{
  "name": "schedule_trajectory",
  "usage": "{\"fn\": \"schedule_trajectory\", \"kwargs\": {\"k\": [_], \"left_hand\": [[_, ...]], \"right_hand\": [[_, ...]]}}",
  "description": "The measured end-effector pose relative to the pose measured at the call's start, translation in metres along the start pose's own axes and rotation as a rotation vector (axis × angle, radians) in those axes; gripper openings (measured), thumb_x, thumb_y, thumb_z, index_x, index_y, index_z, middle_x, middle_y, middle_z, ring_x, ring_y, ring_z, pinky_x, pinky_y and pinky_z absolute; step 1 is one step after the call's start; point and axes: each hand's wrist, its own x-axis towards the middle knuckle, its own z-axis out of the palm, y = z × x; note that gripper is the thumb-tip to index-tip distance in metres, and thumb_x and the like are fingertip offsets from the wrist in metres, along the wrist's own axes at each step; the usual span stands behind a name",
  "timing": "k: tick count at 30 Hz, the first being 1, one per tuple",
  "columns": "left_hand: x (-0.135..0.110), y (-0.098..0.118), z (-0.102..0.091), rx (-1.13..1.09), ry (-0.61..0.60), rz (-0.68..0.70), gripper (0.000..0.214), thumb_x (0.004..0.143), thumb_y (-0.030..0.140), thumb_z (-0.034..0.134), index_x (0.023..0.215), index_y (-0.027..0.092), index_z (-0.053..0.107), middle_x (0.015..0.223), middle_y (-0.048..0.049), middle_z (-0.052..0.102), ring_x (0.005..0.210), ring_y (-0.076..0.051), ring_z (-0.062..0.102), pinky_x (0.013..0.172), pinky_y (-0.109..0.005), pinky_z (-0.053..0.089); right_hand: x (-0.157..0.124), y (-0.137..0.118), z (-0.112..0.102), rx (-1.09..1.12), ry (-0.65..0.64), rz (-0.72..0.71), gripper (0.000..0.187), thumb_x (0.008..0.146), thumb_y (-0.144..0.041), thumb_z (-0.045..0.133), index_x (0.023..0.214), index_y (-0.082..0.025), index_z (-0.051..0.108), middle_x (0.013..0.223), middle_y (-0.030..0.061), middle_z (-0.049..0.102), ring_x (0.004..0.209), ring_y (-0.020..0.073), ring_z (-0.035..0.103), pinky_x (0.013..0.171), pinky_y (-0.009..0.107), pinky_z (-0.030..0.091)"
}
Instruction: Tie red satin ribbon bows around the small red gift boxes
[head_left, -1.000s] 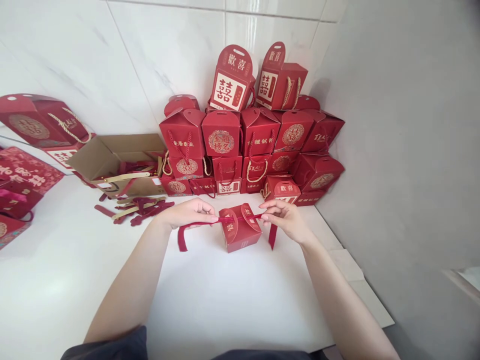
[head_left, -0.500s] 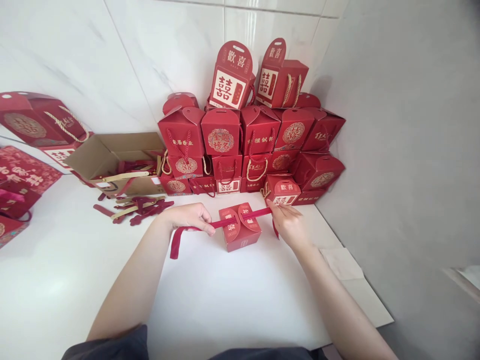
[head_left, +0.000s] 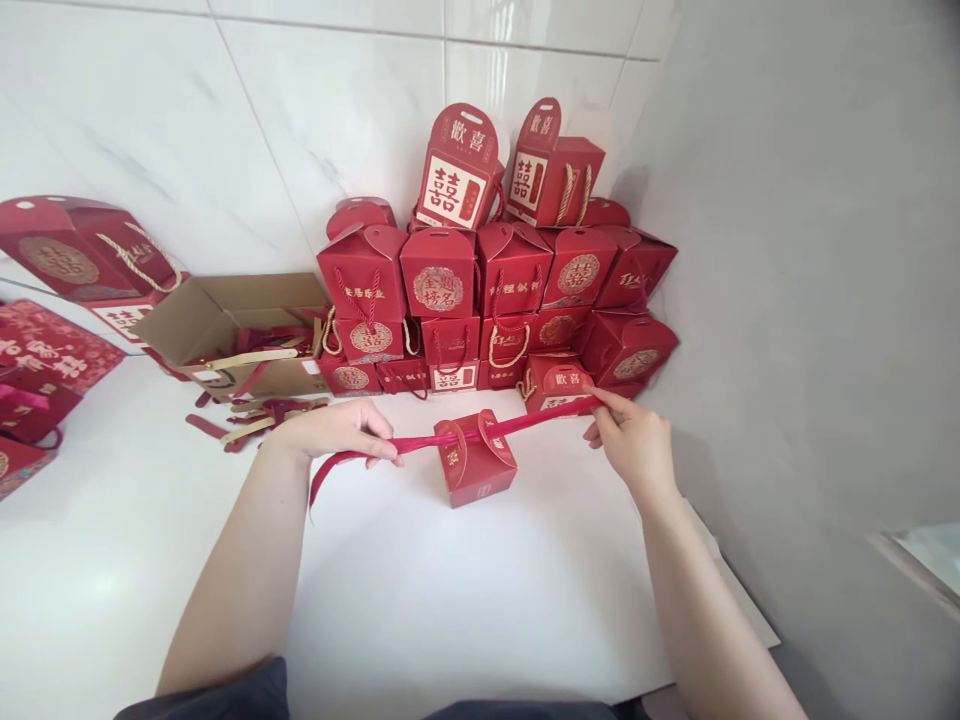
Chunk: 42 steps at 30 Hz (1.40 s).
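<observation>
In the head view, the left hand [head_left: 341, 432] has thumb and fingers pinched shut on a red ribbon [head_left: 540, 418], its loose end hanging beyond; the right hand [head_left: 636, 435] pinches the other end just as closely. Between them the ribbon stretches across the top of a small red box [head_left: 484, 477] standing on the white bench [head_left: 465, 610], in front of stacked red boxes [head_left: 439, 280]. An open cardboard carton [head_left: 259, 382] stands to the left.
</observation>
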Motion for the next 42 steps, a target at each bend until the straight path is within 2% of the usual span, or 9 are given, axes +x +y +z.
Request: {"fn": "schedule_trajectory", "kwargs": {"k": [4, 9, 13, 17, 21, 24, 30, 39, 42], "left_hand": [[-0.009, 0.009, 0.0, -0.015, 0.062, 0.121, 0.033, 0.08, 0.046, 0.066, 0.083, 0.016, 0.079, 0.096, -0.0111, 0.065, 0.074, -0.016, 0.058, 0.064, -0.024, 0.049], [-0.016, 0.021, 0.005, -0.159, 0.129, 0.357, 0.033, 0.081, 0.044, 0.066, 0.095, 0.017, 0.078, 0.118, -0.0178, 0.064, 0.109, -0.031, 0.059, 0.086, -0.038, 0.052], [-0.017, 0.032, 0.006, -0.244, 0.189, 0.55, 0.025, 0.074, 0.035, 0.073, 0.094, 0.022, 0.079, 0.108, -0.0147, 0.071, 0.095, -0.028, 0.065, 0.081, -0.039, 0.054], [-0.011, 0.053, 0.004, -0.274, 0.448, 0.706, 0.017, 0.071, 0.031, 0.076, 0.087, 0.025, 0.08, 0.095, -0.0106, 0.075, 0.083, -0.024, 0.066, 0.075, -0.037, 0.054], [0.002, 0.086, 0.01, -0.312, 0.777, 0.646, 0.008, 0.069, 0.025, 0.079, 0.077, 0.024, 0.077, 0.079, -0.0037, 0.075, 0.074, -0.017, 0.067, 0.071, -0.03, 0.053], [0.011, 0.11, 0.019, -0.399, 0.837, 0.595, 0.025, 0.066, 0.022, 0.083, 0.088, 0.024, 0.072, 0.071, 0.0008, 0.073, 0.069, -0.014, 0.068, 0.069, -0.026, 0.053], [0.029, 0.125, 0.033, -0.485, 0.83, 0.566, 0.019, 0.072, 0.033, 0.079, 0.083, 0.02, 0.071, 0.074, -0.0011, 0.074, 0.074, -0.016, 0.07, 0.074, -0.028, 0.055], [0.06, 0.127, 0.049, -0.507, 0.814, 0.646, 0.015, 0.071, 0.032, 0.078, 0.077, 0.019, 0.072, 0.101, -0.0028, 0.072, 0.089, -0.015, 0.066, 0.08, -0.028, 0.051], [0.07, 0.126, 0.055, -0.58, 0.798, 0.622, 0.017, 0.072, 0.032, 0.078, 0.077, 0.018, 0.069, 0.085, -0.0009, 0.07, 0.076, -0.011, 0.063, 0.069, -0.024, 0.049]], "right_hand": [[0.007, -0.01, -0.002, 0.428, -0.079, 0.092, 0.039, 0.083, -0.025, 0.05, 0.117, -0.019, 0.068, 0.076, 0.0058, 0.075, 0.068, 0.0225, 0.072, 0.063, 0.035, 0.057], [0.013, -0.034, -0.008, 0.742, -0.059, -0.029, 0.034, 0.088, -0.027, 0.048, 0.113, -0.018, 0.069, 0.111, 0.0104, 0.072, 0.101, 0.0253, 0.069, 0.079, 0.038, 0.06], [0.018, -0.058, -0.015, 0.75, -0.006, -0.14, 0.033, 0.091, -0.037, 0.054, 0.114, -0.018, 0.068, 0.108, 0.0116, 0.072, 0.099, 0.0251, 0.07, 0.087, 0.042, 0.058], [0.023, -0.079, -0.02, 0.672, -0.02, -0.251, 0.032, 0.094, -0.038, 0.051, 0.12, -0.023, 0.064, 0.114, 0.0084, 0.071, 0.098, 0.0231, 0.071, 0.09, 0.044, 0.056], [0.023, -0.102, -0.027, 0.612, -0.005, -0.319, 0.052, 0.095, -0.035, 0.047, 0.146, -0.033, 0.036, 0.112, 0.0047, 0.072, 0.095, 0.0221, 0.072, 0.086, 0.043, 0.058], [0.021, -0.118, -0.029, 0.569, 0.019, -0.334, 0.072, 0.092, -0.031, 0.054, 0.153, -0.035, 0.015, 0.106, 0.003, 0.074, 0.095, 0.0216, 0.071, 0.089, 0.044, 0.056], [0.026, -0.132, -0.032, 0.501, -0.004, -0.337, 0.024, 0.081, -0.036, 0.069, 0.102, -0.024, 0.073, 0.092, 0.0031, 0.076, 0.092, 0.023, 0.072, 0.085, 0.039, 0.056], [0.041, -0.151, -0.043, 0.669, -0.149, -0.418, 0.017, 0.078, -0.031, 0.071, 0.089, -0.02, 0.077, 0.081, 0.0024, 0.073, 0.075, 0.0164, 0.067, 0.071, 0.032, 0.054], [0.047, -0.153, -0.039, 0.759, -0.212, -0.402, 0.019, 0.078, -0.028, 0.071, 0.094, -0.019, 0.075, 0.081, 0.0024, 0.073, 0.072, 0.0149, 0.067, 0.068, 0.03, 0.055]]}}
